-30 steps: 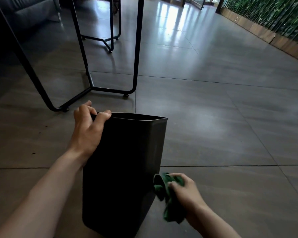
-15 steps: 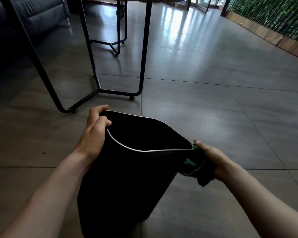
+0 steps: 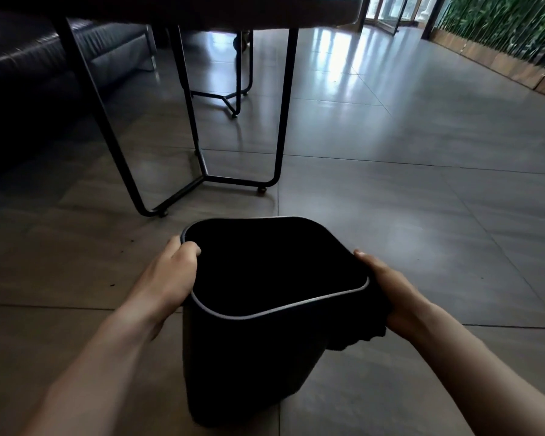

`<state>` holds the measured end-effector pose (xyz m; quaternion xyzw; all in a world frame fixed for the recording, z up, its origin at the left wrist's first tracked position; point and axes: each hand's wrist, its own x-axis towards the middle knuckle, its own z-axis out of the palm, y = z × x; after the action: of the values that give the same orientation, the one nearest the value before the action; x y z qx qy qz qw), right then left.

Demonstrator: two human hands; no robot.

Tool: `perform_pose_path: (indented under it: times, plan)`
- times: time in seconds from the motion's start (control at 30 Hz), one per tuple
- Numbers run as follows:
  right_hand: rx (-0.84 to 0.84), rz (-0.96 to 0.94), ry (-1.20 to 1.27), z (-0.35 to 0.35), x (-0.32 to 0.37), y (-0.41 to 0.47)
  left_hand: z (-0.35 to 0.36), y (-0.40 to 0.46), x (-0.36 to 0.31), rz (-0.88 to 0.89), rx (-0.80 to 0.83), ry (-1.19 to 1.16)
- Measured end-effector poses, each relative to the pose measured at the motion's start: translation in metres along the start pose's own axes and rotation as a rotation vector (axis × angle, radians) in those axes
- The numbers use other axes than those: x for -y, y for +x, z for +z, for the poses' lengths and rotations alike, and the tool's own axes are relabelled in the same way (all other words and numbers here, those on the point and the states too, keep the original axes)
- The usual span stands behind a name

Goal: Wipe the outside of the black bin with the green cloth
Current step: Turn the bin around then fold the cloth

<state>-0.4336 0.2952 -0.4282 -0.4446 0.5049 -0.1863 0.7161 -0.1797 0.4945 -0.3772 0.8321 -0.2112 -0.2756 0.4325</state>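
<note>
Bin (image 3: 252, 347) on floor (image 3: 422, 215) btwn hands, cloth (image 3: 359, 335) at its right, table (image 3: 202, 7) behind

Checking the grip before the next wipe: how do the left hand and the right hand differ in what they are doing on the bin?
The left hand grips the black bin bare, fingers hooked over its rim at the left corner; the right hand presses the dark cloth against the bin's right outer wall. The left fingers reach inside the rim; the right hand stays outside. Both are up near the rim.
</note>
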Motion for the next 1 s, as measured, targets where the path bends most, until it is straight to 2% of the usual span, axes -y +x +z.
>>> perform_pose_path:
  times: [0.17, 0.3, 0.53, 0.63, 0.73, 1.0]
  plan:
    - [-0.069, -0.151, -0.110, -0.008, 0.019, -0.014, 0.021, 0.016, -0.005, 0.023, -0.025, -0.150]
    - [-0.155, -0.212, -0.193, -0.012, 0.023, -0.017, 0.041, 0.025, -0.004, -0.031, -0.038, -0.155]
    - [-0.206, -0.198, -0.338, -0.021, 0.018, -0.016, 0.064, 0.034, 0.005, 0.038, -0.136, -0.041]
    - [-0.200, -0.183, -0.359, -0.030, 0.012, -0.015, 0.072, 0.030, 0.006, 0.131, -0.082, 0.114]
    - [-0.185, -0.185, -0.377, -0.038, 0.008, -0.013, 0.080, 0.027, 0.010, 0.208, -0.101, 0.276]
    - [-0.163, -0.118, -0.414, -0.060, 0.034, -0.033, 0.080, 0.031, 0.012, 0.141, -0.081, 0.310]
